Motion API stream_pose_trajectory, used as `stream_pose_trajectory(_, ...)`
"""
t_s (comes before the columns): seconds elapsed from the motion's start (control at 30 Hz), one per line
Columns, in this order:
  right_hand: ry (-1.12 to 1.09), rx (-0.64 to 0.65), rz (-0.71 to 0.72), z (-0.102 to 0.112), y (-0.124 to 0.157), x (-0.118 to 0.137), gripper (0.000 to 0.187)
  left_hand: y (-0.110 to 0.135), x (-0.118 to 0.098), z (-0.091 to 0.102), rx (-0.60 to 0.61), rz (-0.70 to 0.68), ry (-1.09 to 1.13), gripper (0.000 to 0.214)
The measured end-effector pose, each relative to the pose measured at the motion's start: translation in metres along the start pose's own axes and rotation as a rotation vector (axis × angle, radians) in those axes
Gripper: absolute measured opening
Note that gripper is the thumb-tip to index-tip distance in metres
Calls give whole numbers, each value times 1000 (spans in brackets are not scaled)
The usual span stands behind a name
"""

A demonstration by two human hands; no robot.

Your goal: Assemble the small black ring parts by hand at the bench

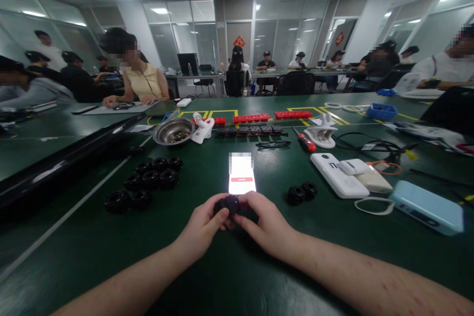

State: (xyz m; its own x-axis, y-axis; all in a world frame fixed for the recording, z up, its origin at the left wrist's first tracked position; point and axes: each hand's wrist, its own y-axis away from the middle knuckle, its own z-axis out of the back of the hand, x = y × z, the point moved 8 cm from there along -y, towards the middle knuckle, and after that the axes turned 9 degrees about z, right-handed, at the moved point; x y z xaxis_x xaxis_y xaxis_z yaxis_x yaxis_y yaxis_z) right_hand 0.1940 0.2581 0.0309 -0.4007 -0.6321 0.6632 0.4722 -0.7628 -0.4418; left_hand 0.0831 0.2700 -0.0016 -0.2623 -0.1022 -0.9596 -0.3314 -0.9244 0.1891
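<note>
Grasped by left hand (203,223) and right hand (267,218), a black part (232,204) is seemingly being worked, likely needing steady pressure next.

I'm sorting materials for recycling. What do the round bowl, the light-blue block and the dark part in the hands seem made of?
Bowl: metal, likely stainless steel, polished; grey with bright reflections.
Light-blue block: probably glossy plastic; smooth, rounded edges, soft sheen.
Dark part: perhaps plastic, slightly shiny; largely covered, so I can't be sure.
</note>
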Motion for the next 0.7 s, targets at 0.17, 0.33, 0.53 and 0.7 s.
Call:
stream_pose_trajectory(0.17, -51, -61, -91, 4, 1, -10, 15, 2, -1, 0, -10, -7, 34, 37)
stream_pose_trajectory(0.33, -79, -3, -144, -2, -1, -19, 21, 5, -4, -3, 21, -19, -41, 37)
stream_pose_trajectory(0.53, -51, -69, 97, 7, 0, 10, 32, 0, 0, 1, -32, 37, 131, 38)
stream_pose_trajectory(0.7, 16, -19, -48, 3, 2, -6, 15, 1, 1, 0, -10, 9, 156, 33)
